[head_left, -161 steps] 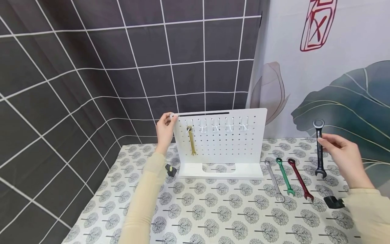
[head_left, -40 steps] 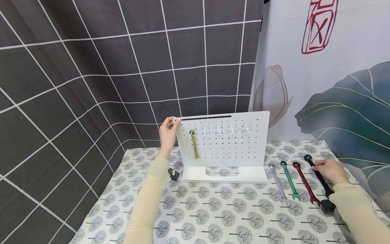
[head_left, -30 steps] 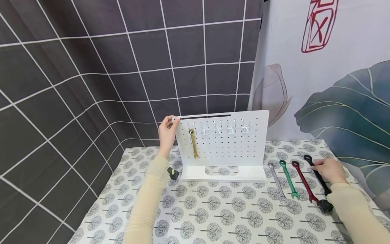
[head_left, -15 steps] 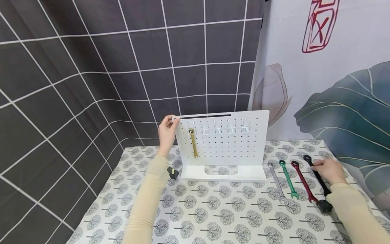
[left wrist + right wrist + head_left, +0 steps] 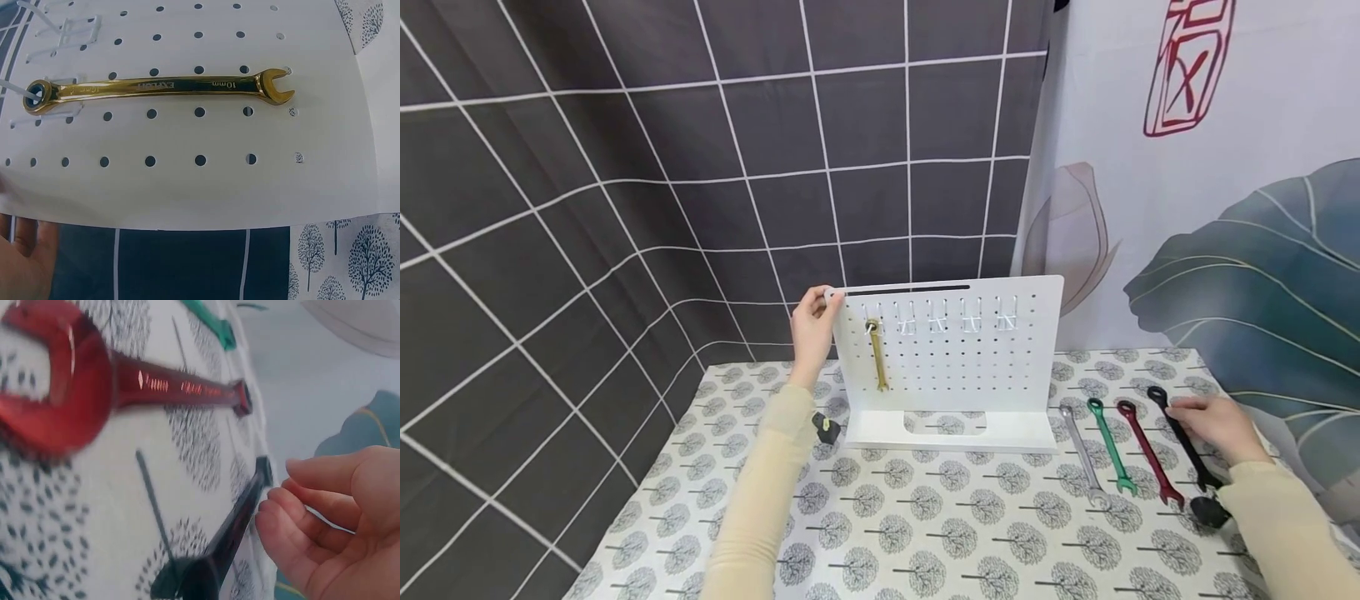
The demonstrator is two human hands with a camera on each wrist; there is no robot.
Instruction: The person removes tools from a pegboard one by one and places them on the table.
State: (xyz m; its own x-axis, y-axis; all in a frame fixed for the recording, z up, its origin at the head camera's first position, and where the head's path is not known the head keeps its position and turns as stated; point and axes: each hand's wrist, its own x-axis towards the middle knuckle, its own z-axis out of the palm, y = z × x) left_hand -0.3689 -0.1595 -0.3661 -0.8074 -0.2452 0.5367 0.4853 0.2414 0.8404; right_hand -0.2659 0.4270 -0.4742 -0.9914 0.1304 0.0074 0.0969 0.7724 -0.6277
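Observation:
My left hand (image 5: 811, 337) grips the upper left corner of a white pegboard (image 5: 1037, 333), thumb in front and the other fingers behind. From the board's leftmost hook hangs a gold combination wrench (image 5: 162, 86), ring end up, marked 10mm. Over at the right, a black combination wrench (image 5: 1183, 437) lies on the patterned cloth. My right hand (image 5: 1221, 425) hovers beside its shaft; in the right wrist view the loosely bent fingers (image 5: 278, 531) hold nothing, with a gap between them and the black wrench. Left of it lies a red wrench (image 5: 162, 384).
A green wrench (image 5: 1111, 446) and a silver wrench (image 5: 1081, 450) lie in the same row, between the red one and the board's base. Several wire hooks (image 5: 971, 315) without tools line the board's top. A dark grid-patterned curtain (image 5: 737, 208) hangs behind and left.
My right hand held the black wrench upright in the air, then laid it right of the red one. Now it has let go and lifted slightly. The left hand has kept its grip.

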